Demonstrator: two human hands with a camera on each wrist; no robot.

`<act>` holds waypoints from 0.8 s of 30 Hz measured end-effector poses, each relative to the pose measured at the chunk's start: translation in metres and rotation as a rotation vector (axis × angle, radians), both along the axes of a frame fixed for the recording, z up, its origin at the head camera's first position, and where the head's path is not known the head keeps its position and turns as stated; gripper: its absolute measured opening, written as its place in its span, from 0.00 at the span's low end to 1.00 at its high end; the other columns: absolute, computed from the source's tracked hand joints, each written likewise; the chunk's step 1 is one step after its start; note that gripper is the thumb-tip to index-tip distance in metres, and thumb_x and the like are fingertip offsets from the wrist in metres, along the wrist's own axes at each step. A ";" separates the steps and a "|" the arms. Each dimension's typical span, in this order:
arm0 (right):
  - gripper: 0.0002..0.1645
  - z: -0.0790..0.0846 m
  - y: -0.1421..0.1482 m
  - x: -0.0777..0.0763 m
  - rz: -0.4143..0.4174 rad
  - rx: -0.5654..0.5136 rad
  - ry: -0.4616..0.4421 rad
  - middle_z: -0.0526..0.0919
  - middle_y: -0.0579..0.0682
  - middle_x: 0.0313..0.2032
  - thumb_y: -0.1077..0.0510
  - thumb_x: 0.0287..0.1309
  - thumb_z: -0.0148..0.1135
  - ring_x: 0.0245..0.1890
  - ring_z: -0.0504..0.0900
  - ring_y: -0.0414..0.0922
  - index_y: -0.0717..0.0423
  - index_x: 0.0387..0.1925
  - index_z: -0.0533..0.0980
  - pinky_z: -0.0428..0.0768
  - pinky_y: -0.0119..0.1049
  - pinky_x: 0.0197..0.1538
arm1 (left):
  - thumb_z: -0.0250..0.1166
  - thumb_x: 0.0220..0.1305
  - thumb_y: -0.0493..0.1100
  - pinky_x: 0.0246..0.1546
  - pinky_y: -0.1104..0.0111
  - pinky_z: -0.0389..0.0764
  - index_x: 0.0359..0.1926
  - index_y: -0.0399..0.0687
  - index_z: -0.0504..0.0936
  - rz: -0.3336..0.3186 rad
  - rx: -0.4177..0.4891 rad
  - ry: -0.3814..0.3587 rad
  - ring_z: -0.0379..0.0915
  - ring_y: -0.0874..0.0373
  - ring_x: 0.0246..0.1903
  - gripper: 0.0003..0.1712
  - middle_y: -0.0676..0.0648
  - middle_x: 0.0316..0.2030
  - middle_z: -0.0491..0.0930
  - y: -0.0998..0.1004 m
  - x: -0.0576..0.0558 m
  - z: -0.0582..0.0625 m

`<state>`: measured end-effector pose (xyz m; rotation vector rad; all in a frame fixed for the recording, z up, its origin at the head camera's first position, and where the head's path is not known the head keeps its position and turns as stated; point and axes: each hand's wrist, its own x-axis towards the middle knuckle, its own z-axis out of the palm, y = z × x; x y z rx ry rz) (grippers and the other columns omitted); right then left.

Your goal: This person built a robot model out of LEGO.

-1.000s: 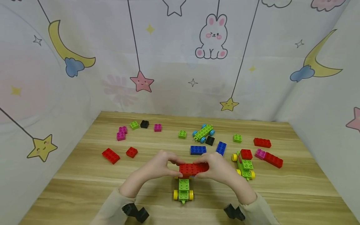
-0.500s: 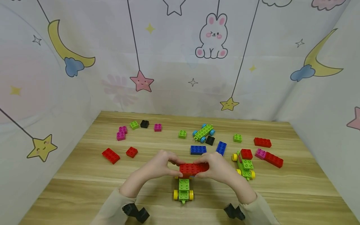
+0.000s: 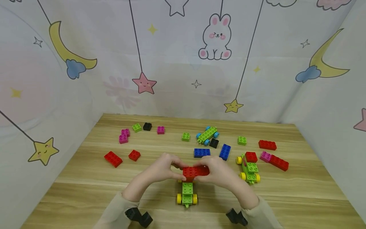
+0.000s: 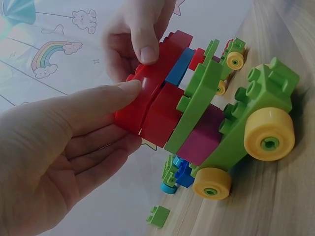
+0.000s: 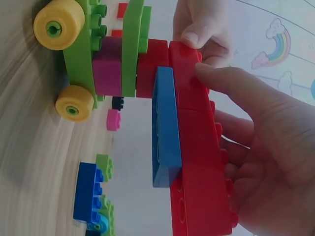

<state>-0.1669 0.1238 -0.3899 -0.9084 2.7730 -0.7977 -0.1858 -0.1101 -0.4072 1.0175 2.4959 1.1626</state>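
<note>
In front of me a green toy car base with yellow wheels stands on the table. Stacked upward from it are a purple brick, a green piece and a red brick. Across the top runs a row of red bricks, extending right past the stack; a blue brick sits beneath that overhang. My left hand pinches the row's left end between thumb and fingers. With thumb in front and fingers behind, my right hand grips the row farther right, covering part of it.
To the right stands another yellow-wheeled car carrying bricks. Farther back are a blue-wheeled green base, blue bricks and a black brick. Red bricks and pink bricks lie left. A patterned cloth hangs behind the table.
My right hand has shifted slightly left along the red bricks, its thumb and fingers now nearer my left hand. The left hand and the car stay in place.
</note>
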 end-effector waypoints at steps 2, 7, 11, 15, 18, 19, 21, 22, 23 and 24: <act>0.18 0.000 -0.003 0.000 0.001 0.003 0.007 0.87 0.47 0.39 0.53 0.52 0.74 0.39 0.80 0.40 0.56 0.44 0.84 0.79 0.28 0.37 | 0.76 0.52 0.44 0.46 0.56 0.83 0.43 0.43 0.88 -0.002 0.005 -0.003 0.81 0.57 0.41 0.17 0.48 0.39 0.87 0.000 0.000 0.000; 0.17 0.002 -0.011 0.000 0.002 0.001 -0.013 0.87 0.47 0.38 0.55 0.52 0.73 0.37 0.80 0.40 0.57 0.44 0.84 0.79 0.29 0.37 | 0.76 0.52 0.44 0.46 0.55 0.83 0.43 0.42 0.88 -0.003 0.014 -0.016 0.81 0.56 0.41 0.17 0.48 0.40 0.87 0.000 0.000 0.000; 0.17 0.002 -0.011 0.000 0.008 -0.006 -0.021 0.87 0.48 0.38 0.55 0.52 0.73 0.37 0.80 0.40 0.57 0.44 0.85 0.79 0.29 0.37 | 0.76 0.52 0.43 0.47 0.55 0.83 0.44 0.42 0.88 -0.002 0.014 -0.024 0.82 0.56 0.41 0.17 0.48 0.40 0.87 0.000 0.000 0.000; 0.18 0.002 -0.009 -0.002 0.021 -0.006 -0.021 0.87 0.48 0.38 0.54 0.52 0.74 0.37 0.80 0.40 0.57 0.44 0.85 0.77 0.28 0.36 | 0.76 0.52 0.44 0.47 0.55 0.83 0.44 0.42 0.88 -0.003 0.012 -0.019 0.82 0.56 0.42 0.17 0.48 0.40 0.88 0.000 0.000 -0.001; 0.18 0.003 -0.009 -0.002 0.029 -0.003 -0.024 0.87 0.48 0.38 0.53 0.52 0.73 0.36 0.79 0.40 0.57 0.45 0.85 0.77 0.27 0.35 | 0.76 0.52 0.44 0.46 0.55 0.83 0.43 0.42 0.88 -0.006 0.012 -0.009 0.82 0.56 0.41 0.17 0.48 0.39 0.88 0.000 -0.001 -0.001; 0.19 0.004 -0.009 -0.002 0.031 -0.001 -0.026 0.87 0.49 0.38 0.53 0.52 0.73 0.36 0.79 0.40 0.58 0.45 0.85 0.76 0.27 0.34 | 0.76 0.52 0.44 0.46 0.56 0.83 0.43 0.42 0.88 -0.006 0.012 -0.007 0.82 0.56 0.41 0.17 0.48 0.39 0.88 0.000 -0.001 -0.001; 0.19 0.004 -0.009 -0.003 0.036 0.002 -0.028 0.87 0.49 0.38 0.53 0.53 0.73 0.36 0.79 0.39 0.58 0.45 0.85 0.76 0.27 0.34 | 0.76 0.52 0.44 0.46 0.56 0.83 0.43 0.42 0.88 -0.005 0.011 -0.004 0.82 0.56 0.41 0.17 0.48 0.39 0.88 0.000 -0.001 -0.001; 0.19 0.004 -0.009 -0.003 0.038 0.002 -0.031 0.87 0.49 0.38 0.53 0.53 0.73 0.36 0.79 0.39 0.58 0.45 0.85 0.76 0.27 0.34 | 0.76 0.52 0.44 0.46 0.56 0.83 0.43 0.43 0.88 -0.005 0.011 -0.004 0.82 0.57 0.41 0.17 0.48 0.39 0.88 0.000 -0.001 -0.002; 0.19 0.004 -0.009 -0.003 0.039 0.003 -0.034 0.87 0.49 0.38 0.53 0.53 0.73 0.35 0.79 0.39 0.58 0.45 0.85 0.76 0.26 0.33 | 0.76 0.52 0.44 0.46 0.56 0.83 0.43 0.43 0.88 -0.005 0.010 -0.004 0.81 0.57 0.41 0.17 0.48 0.39 0.88 0.000 -0.001 -0.002; 0.19 0.004 -0.009 -0.003 0.042 0.004 -0.035 0.86 0.49 0.38 0.53 0.53 0.73 0.35 0.78 0.39 0.58 0.45 0.85 0.75 0.26 0.33 | 0.76 0.52 0.44 0.46 0.56 0.83 0.43 0.43 0.88 -0.005 0.010 -0.006 0.81 0.57 0.41 0.17 0.48 0.39 0.88 0.000 -0.001 -0.002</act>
